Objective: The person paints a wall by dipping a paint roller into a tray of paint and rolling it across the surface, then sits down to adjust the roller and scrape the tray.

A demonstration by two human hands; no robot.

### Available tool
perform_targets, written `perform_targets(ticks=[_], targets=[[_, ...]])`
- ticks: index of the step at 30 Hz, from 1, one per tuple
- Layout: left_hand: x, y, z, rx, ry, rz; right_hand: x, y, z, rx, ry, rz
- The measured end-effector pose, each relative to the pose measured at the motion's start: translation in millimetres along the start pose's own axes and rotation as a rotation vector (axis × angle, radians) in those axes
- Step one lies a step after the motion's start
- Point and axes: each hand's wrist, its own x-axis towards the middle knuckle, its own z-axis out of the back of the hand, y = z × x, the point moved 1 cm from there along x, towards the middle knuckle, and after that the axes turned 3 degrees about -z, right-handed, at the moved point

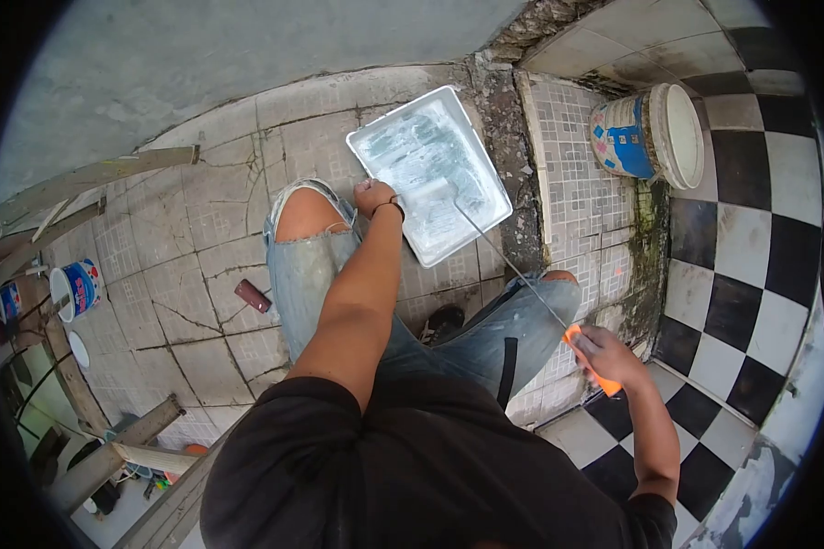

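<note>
My right hand (604, 355) is wrapped round the orange handle of a paint roller (513, 267). Its long thin rod runs up to a white roller head (428, 196), which rests in a paint tray (490, 174). The tray is white and rectangular, lies on the floor in front of my knees, and is smeared with white paint over a greyish-green base. On the tray's left rim, my left hand (373, 196) is closed, with its fingers partly hidden. A dark band circles that wrist.
A large paint bucket (627, 137) stands at the upper right by the checkered tiles (742, 233). A smaller paint can (76, 291) and a white lid (79, 349) are at the left. A dark red object (253, 296) lies beside my knee. Wooden planks (110, 176) jut in from the left.
</note>
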Motion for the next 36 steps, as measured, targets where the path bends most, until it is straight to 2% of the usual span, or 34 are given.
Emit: perform_targets(ticks=[4,10,12,14,18,20,23,27,30,32,34,36], targets=[[-6.9,-15.4,8.3,0.04,0.006,0.065,-7.2,3.8,8.1,0.022,0.009,0.012],[-16.4,-21.0,10.2,0.021,0.008,0.075,-57.8,-14.8,28.8,-0.066,0.013,-0.172],[-20.8,-26.0,9.5,-0.026,-0.016,0.096,-55.4,-7.4,26.3,-0.073,0.003,-0.169],[-21.6,-26.8,7.7,-0.031,-0.064,0.095,-39.1,2.1,23.1,-0.118,0.036,-0.101],[-20.6,-29.5,8.4,0.036,-0.007,0.086,-4.0,9.5,6.5,-0.022,0.016,0.041],[-13.9,-19.9,4.7,0.011,-0.053,0.071,-15.8,11.9,10.3,-0.025,0.008,0.028],[-16.8,-21.8,8.3,0.054,-0.06,0.036,-39.9,-3.1,26.2,-0.069,-0.048,-0.102],[-13.6,-18.0,6.8,0.007,-0.037,0.059,-49.8,-25.1,35.1,-0.04,-0.058,-0.153],[-16.0,-22.4,7.7,0.073,-0.051,0.041,-25.6,-8.9,26.6,-0.05,-0.033,-0.062],[-19.2,-28.5,13.1,0.096,-0.003,0.068,-3.7,-4.9,22.7,0.033,-0.052,-0.073],[-17.5,-28.2,12.4,0.051,-0.009,0.1,13.0,-0.7,23.1,0.083,-0.023,0.014],[-14.5,-25.5,13.3,0.111,0.022,0.049,-6.5,1.0,33.9,0.027,-0.054,0.049]])
